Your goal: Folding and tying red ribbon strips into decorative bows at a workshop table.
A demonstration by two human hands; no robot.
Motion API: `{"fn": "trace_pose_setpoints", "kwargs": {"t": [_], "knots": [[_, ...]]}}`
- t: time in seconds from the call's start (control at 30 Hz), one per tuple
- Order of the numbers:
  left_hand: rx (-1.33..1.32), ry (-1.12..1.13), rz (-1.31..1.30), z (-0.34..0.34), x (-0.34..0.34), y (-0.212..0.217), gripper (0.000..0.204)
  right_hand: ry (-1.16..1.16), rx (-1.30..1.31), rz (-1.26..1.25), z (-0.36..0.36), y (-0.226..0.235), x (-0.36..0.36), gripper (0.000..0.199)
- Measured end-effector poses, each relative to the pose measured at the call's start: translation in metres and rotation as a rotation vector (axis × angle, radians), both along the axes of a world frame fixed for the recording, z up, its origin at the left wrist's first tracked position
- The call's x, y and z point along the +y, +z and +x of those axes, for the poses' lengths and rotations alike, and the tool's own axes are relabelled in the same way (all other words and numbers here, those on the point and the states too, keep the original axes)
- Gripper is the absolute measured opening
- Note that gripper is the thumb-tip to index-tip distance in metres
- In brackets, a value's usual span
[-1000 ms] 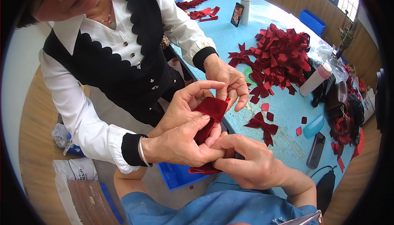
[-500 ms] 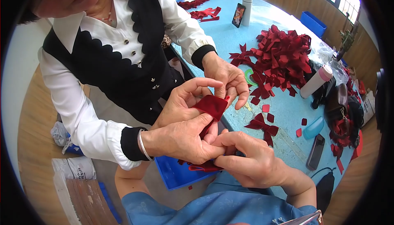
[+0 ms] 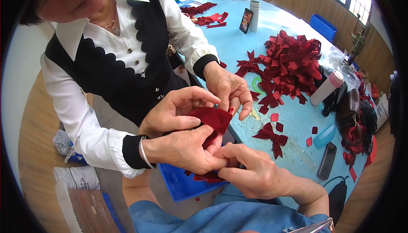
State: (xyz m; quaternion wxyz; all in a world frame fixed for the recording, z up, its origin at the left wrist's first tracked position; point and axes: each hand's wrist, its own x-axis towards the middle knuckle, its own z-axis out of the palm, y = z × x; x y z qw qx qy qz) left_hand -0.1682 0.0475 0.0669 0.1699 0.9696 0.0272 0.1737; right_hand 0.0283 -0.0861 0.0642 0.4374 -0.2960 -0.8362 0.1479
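Observation:
A dark red velvet ribbon (image 3: pixel 216 119) is stretched in folds between my hands and a co-worker's. My left hand (image 3: pixel 172 107), whose forearm passes beneath the co-worker's white sleeve, grips the ribbon's upper left side with thumb and fingers. My right hand (image 3: pixel 255 171) is closed in a pinch near the ribbon's lower part, against the co-worker's fingertips; its exact grip is partly hidden. The co-worker's braceleted hand (image 3: pixel 182 148) presses the ribbon from the front. The co-worker's other hand (image 3: pixel 227 89) is at its far edge. A lower ribbon loop (image 3: pixel 210 177) hangs beneath.
On the light blue table (image 3: pixel 293 118) lie a heap of red bows (image 3: pixel 293 63), a single bow (image 3: pixel 272 139), small red scraps, a clear ruler (image 3: pixel 301 153), a phone (image 3: pixel 327 160) and a pink-topped bottle (image 3: pixel 327 88). Below the hands is a blue bin (image 3: pixel 182 188).
My left hand and the ribbon have shifted slightly left and down. The ribbon's upper face is more spread out. My right hand keeps its pinch, a little lower.

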Motion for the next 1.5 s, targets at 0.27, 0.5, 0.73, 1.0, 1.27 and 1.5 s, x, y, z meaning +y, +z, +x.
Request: {"fn": "trace_pose_setpoints", "kwargs": {"t": [0.27,0.5,0.73,1.0,1.27,1.5], "knots": [[0.23,-0.208,1.386,-0.002,-0.022,0.017,0.029,0.012,0.006,-0.005,0.002,-0.003,0.001,0.018],[0.14,-0.191,1.517,-0.001,-0.02,0.019,0.026,0.035,0.0,-0.007,0.003,-0.007,0.002,0.02],[0.129,-0.194,1.521,0.003,-0.02,0.028,0.027,0.034,-0.004,-0.021,0.005,-0.006,0.0,0.021],[-0.021,-0.105,1.107,0.008,-0.007,0.038,0.03,0.026,-0.014,-0.036,0.003,-0.006,0.001,0.021],[-0.147,0.016,0.591,0.014,0.0,0.044,0.032,0.036,-0.005,-0.038,0.003,-0.007,-0.001,0.021],[-0.247,0.11,0.121,0.019,0.005,0.039,0.034,0.02,-0.005,-0.034,0.006,-0.008,0.002,0.019]]}}
